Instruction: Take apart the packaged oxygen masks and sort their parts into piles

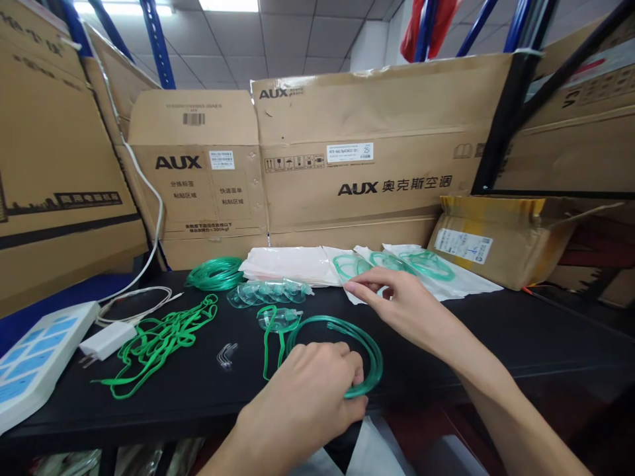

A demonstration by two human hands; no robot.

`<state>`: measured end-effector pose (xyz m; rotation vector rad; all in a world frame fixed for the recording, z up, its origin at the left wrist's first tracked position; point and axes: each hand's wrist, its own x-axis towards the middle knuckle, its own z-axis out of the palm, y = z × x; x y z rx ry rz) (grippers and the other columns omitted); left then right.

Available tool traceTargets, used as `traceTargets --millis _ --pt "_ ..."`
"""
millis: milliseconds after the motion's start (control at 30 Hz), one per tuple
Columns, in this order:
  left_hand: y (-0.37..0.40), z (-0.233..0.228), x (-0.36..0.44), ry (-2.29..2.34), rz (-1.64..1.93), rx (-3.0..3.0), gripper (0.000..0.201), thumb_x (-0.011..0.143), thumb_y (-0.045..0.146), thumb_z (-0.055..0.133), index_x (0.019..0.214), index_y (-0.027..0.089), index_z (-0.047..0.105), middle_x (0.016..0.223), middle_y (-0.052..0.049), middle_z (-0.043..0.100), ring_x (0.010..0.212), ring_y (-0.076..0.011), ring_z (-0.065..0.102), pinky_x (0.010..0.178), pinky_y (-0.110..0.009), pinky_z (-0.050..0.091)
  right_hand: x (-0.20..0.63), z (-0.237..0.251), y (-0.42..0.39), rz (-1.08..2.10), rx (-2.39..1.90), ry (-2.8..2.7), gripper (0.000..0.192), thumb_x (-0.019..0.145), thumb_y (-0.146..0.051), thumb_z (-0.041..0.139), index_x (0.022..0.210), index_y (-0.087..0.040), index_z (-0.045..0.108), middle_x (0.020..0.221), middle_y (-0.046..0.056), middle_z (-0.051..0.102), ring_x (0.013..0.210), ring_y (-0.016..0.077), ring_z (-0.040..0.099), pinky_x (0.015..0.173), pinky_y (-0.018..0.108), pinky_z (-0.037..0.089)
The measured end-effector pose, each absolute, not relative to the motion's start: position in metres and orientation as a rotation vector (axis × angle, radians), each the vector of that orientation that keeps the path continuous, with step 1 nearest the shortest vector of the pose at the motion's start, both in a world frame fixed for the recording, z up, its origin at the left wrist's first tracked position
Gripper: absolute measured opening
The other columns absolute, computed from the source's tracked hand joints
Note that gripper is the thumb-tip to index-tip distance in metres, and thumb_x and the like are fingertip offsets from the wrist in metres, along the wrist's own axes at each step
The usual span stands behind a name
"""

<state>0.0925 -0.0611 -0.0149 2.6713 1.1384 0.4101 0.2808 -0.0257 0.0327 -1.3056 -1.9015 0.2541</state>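
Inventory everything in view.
Tubing coil: one, green, front
Strapped mask: one, green, centre
Masks: several, green, behind it
Tubing bundle: one, green, rear
Packet stack: one, white, rear
Tubing packets: three, white and green, right
Straps: tangle, green, left
Strips: few, shiny, left
Power strip: one, white and blue, left
Adapter: one, white, left
Cables: some, white, left
Table: one, black, underneath
Cardboard: several, brown, behind
Posts: several, blue or black, top
Cloth: one, red, top
Lights: two, white, top
Left hand: one, at coil
Right hand: one, by packets
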Motion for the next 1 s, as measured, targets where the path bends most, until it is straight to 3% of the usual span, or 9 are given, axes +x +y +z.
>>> traceTargets --millis 200,300,433,533,667,767,833,933,1000 --pt "-0.063 0.010 0.083 1.179 0.788 2.454 0.008 0.087 0.034 0.069 0.082 0.029 0.067 0.073 0.005 0.071 0.065 -0.0163 0.061 0.063 -0.030 0.040 0.294 0.042 -0.025 0.319 -1.287 -1.875 0.046 0.094 -0.059 0.055 0.085 -0.019 0.077 0.084 0.006 0.076 0.079 0.0240 0.064 0.070 0.033 0.047" --pt "-0.052 0.030 0.068 1.214 0.922 2.327 0.013 0.087 0.039 0.069 0.084 0.027 0.073 0.071 0.005 0.071 0.057 -0.0141 0.057 0.059 -0.027 0.040 0.303 0.046 -0.025 0.295 -1.275 -1.854 0.052 0.092 -0.066 0.056 0.079 -0.020 0.075 0.076 0.005 0.071 0.072 0.0213 0.060 0.066 0.031 0.044" --pt "-0.013 0.060 0.035 1.251 0.941 2.281 0.029 0.089 0.048 0.065 0.084 0.022 0.075 0.074 0.001 0.075 0.061 -0.0148 0.059 0.059 -0.026 0.042 0.312 0.046 -0.022 0.297 -1.267 -1.835 0.055 0.089 -0.071 0.059 0.081 -0.019 0.076 0.072 0.004 0.068 0.067 0.0190 0.057 0.063 0.031 0.042" --pt "0.023 0.082 0.003 1.322 0.889 2.209 0.038 0.085 0.054 0.066 0.088 0.017 0.074 0.081 -0.004 0.077 0.050 -0.0113 0.048 0.050 -0.025 0.037 0.313 0.046 -0.019 0.297 -1.265 -1.840 0.059 0.087 -0.074 0.058 0.080 -0.019 0.077 0.071 0.005 0.068 0.066 0.0188 0.056 0.061 0.031 0.043" --pt "0.053 0.111 -0.037 1.500 1.027 2.254 0.040 0.082 0.056 0.066 0.087 0.018 0.077 0.085 -0.005 0.077 0.054 -0.0120 0.051 0.053 -0.025 0.040 0.312 0.046 -0.018 0.303 -1.270 -1.836 0.063 0.083 -0.079 0.060 0.079 -0.019 0.078 0.068 0.005 0.067 0.066 0.0191 0.056 0.060 0.031 0.044" --pt "0.064 0.127 -0.058 1.835 1.187 2.352 0.038 0.084 0.055 0.063 0.091 0.020 0.078 0.083 -0.003 0.078 0.063 -0.0169 0.062 0.066 -0.028 0.048 0.312 0.046 -0.018 0.312 -1.272 -1.841 0.061 0.083 -0.078 0.061 0.077 -0.020 0.077 0.068 0.004 0.066 0.066 0.0191 0.056 0.062 0.031 0.044" --pt "0.072 0.127 -0.068 2.153 1.186 2.401 0.038 0.089 0.053 0.060 0.101 0.022 0.078 0.091 -0.005 0.079 0.080 -0.0240 0.070 0.078 -0.032 0.050 0.311 0.047 -0.019 0.320 -1.269 -1.855 0.059 0.084 -0.077 0.060 0.074 -0.020 0.075 0.068 0.004 0.066 0.066 0.0193 0.056 0.063 0.032 0.044" --pt "0.090 0.107 -0.082 2.440 1.044 2.380 0.040 0.093 0.049 0.056 0.115 0.021 0.075 0.111 -0.012 0.078 0.109 -0.0369 0.069 0.090 -0.041 0.049 0.310 0.046 -0.019 0.345 -1.255 -1.888 0.057 0.087 -0.074 0.059 0.075 -0.020 0.074 0.073 0.005 0.069 0.069 0.0207 0.058 0.066 0.032 0.046" --pt "0.103 0.085 -0.092 2.459 0.896 2.365 0.038 0.092 0.047 0.059 0.114 0.021 0.076 0.109 -0.016 0.077 0.110 -0.0417 0.068 0.090 -0.044 0.049 0.309 0.045 -0.020 0.375 -1.239 -1.915 0.054 0.088 -0.071 0.058 0.080 -0.021 0.076 0.078 0.006 0.072 0.074 0.0221 0.061 0.068 0.032 0.047"
